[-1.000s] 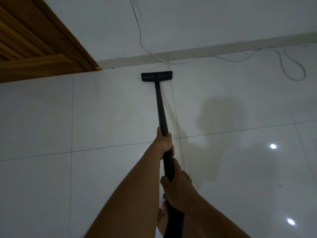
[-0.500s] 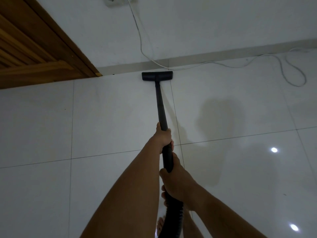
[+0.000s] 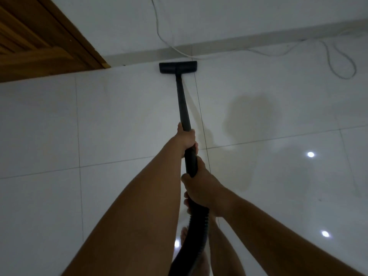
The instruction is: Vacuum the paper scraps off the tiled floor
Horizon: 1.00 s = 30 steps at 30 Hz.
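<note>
The black vacuum wand [image 3: 184, 104] runs from my hands out to its flat black floor head [image 3: 177, 67], which lies on the white tiled floor [image 3: 123, 120] right against the grey baseboard [image 3: 229, 45]. My left hand [image 3: 186, 140] grips the wand higher up. Closer to me, my right hand [image 3: 201, 188] grips it where the ribbed black hose [image 3: 194, 236] begins. No paper scraps show on the tiles.
A wooden door [image 3: 37, 34] stands at the upper left. A white power cord [image 3: 336, 62] drops down the wall and loops over the floor at the upper right. My bare feet [image 3: 184, 235] show below the hose. Ceiling lights reflect on the glossy tiles.
The floor head has slid forward from a little short of the wall until it meets the baseboard. Both hands kept their grip and moved forward with the wand.
</note>
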Motion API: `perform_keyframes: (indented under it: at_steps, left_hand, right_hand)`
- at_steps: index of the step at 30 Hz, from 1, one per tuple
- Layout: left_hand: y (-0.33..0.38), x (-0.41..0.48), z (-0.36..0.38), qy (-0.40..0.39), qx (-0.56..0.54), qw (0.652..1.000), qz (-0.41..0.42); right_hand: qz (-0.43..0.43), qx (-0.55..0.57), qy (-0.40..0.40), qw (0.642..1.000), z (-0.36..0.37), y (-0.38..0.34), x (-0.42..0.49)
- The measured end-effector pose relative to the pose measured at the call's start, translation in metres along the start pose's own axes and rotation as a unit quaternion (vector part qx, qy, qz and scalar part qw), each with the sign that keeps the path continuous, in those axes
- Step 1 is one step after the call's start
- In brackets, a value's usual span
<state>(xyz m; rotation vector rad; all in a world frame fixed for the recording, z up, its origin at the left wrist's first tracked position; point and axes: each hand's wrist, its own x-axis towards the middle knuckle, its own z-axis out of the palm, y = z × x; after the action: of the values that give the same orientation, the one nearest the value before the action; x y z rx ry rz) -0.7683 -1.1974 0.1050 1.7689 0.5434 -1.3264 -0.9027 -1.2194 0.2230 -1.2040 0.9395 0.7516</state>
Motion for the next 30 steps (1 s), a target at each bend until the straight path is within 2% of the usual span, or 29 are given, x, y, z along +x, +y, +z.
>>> perform_keyframes:
  at_steps: [17, 30]
  left_hand:
    - [-0.007, -0.003, 0.006, -0.004, -0.017, 1.0, -0.02]
    - [0.009, 0.025, 0.007, 0.003, 0.004, 1.0, 0.001]
  right_hand:
    - [0.01, -0.006, 0.004, 1.0, -0.003, 0.01, 0.0]
    - [-0.007, -0.012, 0.013, 1.0, -0.012, 0.0, 0.023]
